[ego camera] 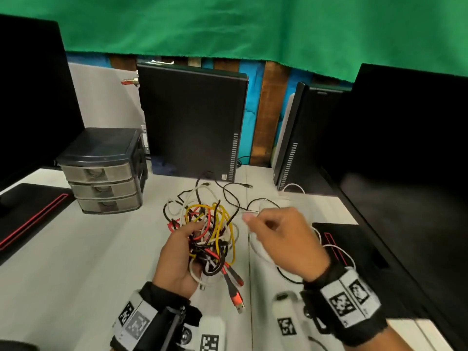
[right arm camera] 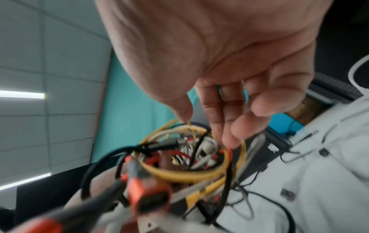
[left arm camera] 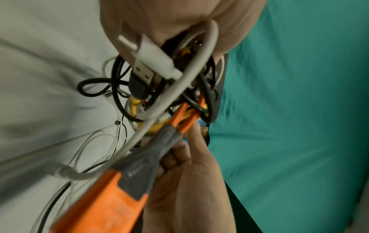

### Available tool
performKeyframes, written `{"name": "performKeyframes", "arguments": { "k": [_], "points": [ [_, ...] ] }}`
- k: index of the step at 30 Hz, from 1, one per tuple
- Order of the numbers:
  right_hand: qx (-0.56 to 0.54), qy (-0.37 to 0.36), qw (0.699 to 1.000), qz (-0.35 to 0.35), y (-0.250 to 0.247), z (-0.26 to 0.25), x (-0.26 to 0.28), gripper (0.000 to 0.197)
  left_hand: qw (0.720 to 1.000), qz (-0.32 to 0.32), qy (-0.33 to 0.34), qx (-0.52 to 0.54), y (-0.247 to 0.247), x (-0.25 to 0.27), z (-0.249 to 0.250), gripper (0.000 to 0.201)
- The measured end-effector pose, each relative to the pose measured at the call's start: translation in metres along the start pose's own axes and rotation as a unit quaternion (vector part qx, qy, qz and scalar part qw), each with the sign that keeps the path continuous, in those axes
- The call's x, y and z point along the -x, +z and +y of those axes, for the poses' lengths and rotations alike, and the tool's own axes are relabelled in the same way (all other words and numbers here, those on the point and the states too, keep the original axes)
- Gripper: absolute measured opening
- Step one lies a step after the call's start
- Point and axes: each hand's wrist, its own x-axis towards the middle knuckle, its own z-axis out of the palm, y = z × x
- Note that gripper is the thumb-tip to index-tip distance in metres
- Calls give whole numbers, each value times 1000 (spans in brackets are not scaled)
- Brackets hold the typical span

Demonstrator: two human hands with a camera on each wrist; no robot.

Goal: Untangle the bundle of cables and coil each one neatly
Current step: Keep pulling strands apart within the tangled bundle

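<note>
Cable bundle (ego camera: 210,234), white desk (ego camera: 101,249), green backdrop (ego camera: 253,26), perhaps cloth

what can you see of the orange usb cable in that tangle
The orange usb cable is caught in the cable bundle that the left hand grips above the white desk. Two thin orange strands run out of the knot's lower end into a grey strain-relief sleeve and an orange plug body with a metal USB tip, which hangs down toward the person. More orange or red loops show inside the tangle, among yellow, black and white cables; whether they belong to it is unclear.
</note>
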Motion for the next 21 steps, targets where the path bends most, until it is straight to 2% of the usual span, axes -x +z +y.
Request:
{"name": "performKeyframes", "arguments": {
  "k": [2,4,10,13,16,17,21],
  "points": [
    [30,49,997,-52,18,6,1,71,1000,-8,3,9,3,4,-3,36],
    [-18,91,994,-52,27,9,0,75,1000,-17,6,13,6,7,-7,37],
    [-195,137,971,12,31,5,-1,34,998,-57,23,-16,10,5,-11,36],
    [-314,199,928,20,28,5,-2,15,995,-85,42,-35,11,5,-11,25],
    [-416,243,876,7,25,3,-4,13,992,-108,46,-42,12,5,-12,21],
    [-425,247,871,4,24,3,-4,13,991,-117,44,-42,13,5,-11,23],
    [-402,248,881,-14,23,0,-4,8,989,-133,42,-38,12,9,-8,19]
  ]
}}
